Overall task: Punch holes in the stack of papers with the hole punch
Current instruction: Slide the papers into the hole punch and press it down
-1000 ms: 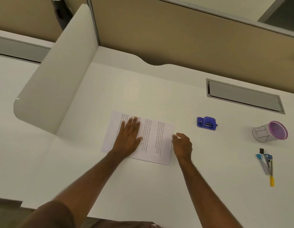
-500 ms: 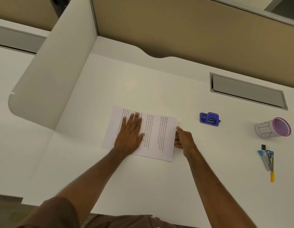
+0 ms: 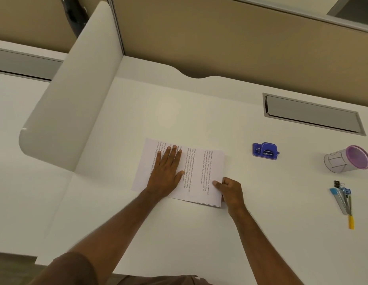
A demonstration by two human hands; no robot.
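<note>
Pressing flat on one stack of papers (image 3: 201, 171), the left hand (image 3: 166, 173) lies palm down with its fingers (image 3: 173, 156) straight and close together, covering the stack's left half. The stack rests near the middle of the white table (image 3: 199, 243), printed lines running sideways across the top sheet. At the stack's 4 o'clock corner the right hand (image 3: 232, 192) grips the right edge, thumb on top of the sheet and the other fingers curled against the edge; how many sheets it has hold of cannot be told.

One blue hole punch (image 3: 265, 151) sits on the table at about 2 o'clock from the papers, well apart from both hands and touching neither. Farther out at 3 o'clock lies one paper-wrapped cup (image 3: 347, 159) with a purple rim, tipped on its side with the mouth turned right. Below it, at 4 o'clock, a small pile of stationery holds one black binder clip (image 3: 337, 184), one blue-and-grey stapler (image 3: 341, 199) and one yellow-handled tool (image 3: 351, 218), packed close together. One grey cable hatch (image 3: 312, 115) is set into the table at 1 o'clock. One white curved divider (image 3: 71, 95) stands at 10 o'clock.
</note>
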